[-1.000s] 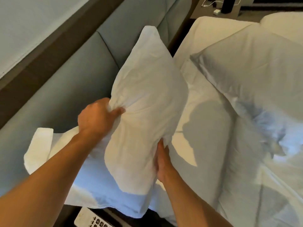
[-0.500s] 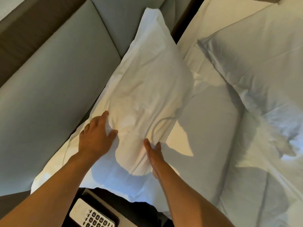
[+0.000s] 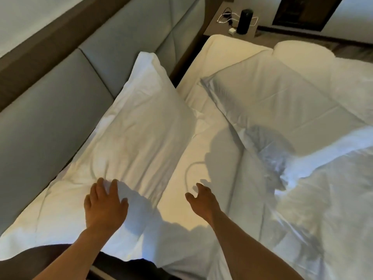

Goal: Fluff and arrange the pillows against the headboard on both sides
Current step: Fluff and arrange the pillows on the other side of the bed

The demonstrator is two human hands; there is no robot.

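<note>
A white pillow lies along the grey padded headboard, its far corner raised against the padding. Under it, toward me, a second white pillow lies flat. My left hand rests open, palm down, on the near end of the top pillow. My right hand hovers open over the bare sheet to the right of the pillow, holding nothing. Another white pillow lies flat farther across the bed, away from the headboard.
A rumpled white duvet covers the right side of the bed. At the far end a nightstand carries a black cylinder and a white charger cable. A dark edge shows below the near pillow.
The pillow was held up in both hands, then lowered against the headboard. Both hands have let go; the right hand has moved off it to the right.
</note>
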